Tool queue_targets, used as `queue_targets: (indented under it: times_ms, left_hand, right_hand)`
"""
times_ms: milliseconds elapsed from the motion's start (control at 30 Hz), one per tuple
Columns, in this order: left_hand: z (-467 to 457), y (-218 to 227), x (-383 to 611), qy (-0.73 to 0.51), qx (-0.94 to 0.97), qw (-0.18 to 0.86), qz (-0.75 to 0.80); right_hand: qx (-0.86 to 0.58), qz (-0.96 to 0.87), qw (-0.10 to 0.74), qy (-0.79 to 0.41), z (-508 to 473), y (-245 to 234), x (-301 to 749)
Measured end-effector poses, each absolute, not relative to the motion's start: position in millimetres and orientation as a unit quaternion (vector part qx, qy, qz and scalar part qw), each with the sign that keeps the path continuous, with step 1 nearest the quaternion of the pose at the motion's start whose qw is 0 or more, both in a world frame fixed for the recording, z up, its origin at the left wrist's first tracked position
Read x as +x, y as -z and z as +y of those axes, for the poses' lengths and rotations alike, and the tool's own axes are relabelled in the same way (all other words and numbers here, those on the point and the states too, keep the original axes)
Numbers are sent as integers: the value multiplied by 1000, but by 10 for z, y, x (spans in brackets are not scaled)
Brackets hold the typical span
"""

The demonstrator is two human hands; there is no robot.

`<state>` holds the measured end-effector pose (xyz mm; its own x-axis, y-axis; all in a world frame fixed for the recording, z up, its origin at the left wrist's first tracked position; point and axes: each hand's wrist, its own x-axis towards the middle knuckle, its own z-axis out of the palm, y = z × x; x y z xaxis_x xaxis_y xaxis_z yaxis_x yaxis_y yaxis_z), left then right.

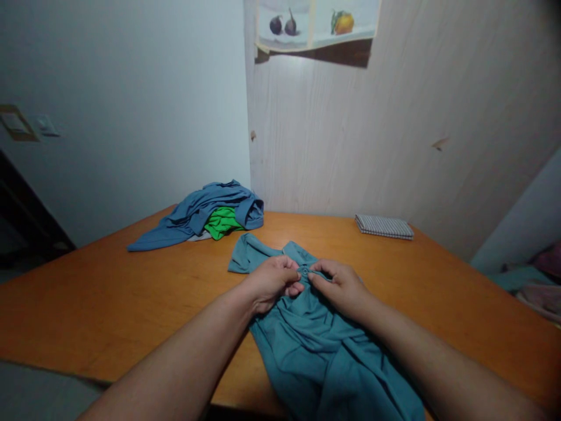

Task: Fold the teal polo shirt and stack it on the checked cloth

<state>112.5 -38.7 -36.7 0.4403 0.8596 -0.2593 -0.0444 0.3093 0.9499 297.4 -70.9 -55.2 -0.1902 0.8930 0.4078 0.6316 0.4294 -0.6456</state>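
Observation:
A teal short-sleeved shirt (pixel 307 345) with a collar lies rumpled on the wooden table, its lower part running down toward me over the near edge. My left hand (pixel 276 282) pinches the shirt's front just below the collar. From the other side, my right hand (pixel 339 285) grips the same placket between thumb and finger. A small button (pixel 305 271) shows in the gap between my fingertips. Whether it sits in its buttonhole is too small to tell. One sleeve (pixel 248 255) spreads out to the left; the right one is mostly hidden behind my right hand.
On the orange-brown table (pixel 153 304), a heap of blue clothing (pixel 197 213) with a bright green cloth (pixel 222 222) lies at the back left. A folded striped cloth (pixel 384 227) rests at the back right. Walls rise behind the table, with pictures (pixel 315 23) hanging above.

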Motion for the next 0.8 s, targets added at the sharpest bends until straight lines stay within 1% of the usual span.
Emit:
queue_targets:
  times_ms: [233, 400, 633, 800]
  left_hand:
    - [-374, 378, 1096, -331, 506, 688, 400]
    - [-369, 390, 1094, -324, 519, 684, 397]
    - [-378, 427, 1125, -327, 566, 632, 417]
    - [-377, 503, 1167, -343, 588, 597, 425]
  right_hand:
    - [-515, -714, 418, -224, -686, 606, 2992]
    - [-508, -705, 423, -258, -678, 589, 2992]
    - [-497, -695, 435, -285, -686, 565, 2977]
    - [-481, -715, 434, -264, -720, 560, 2936]
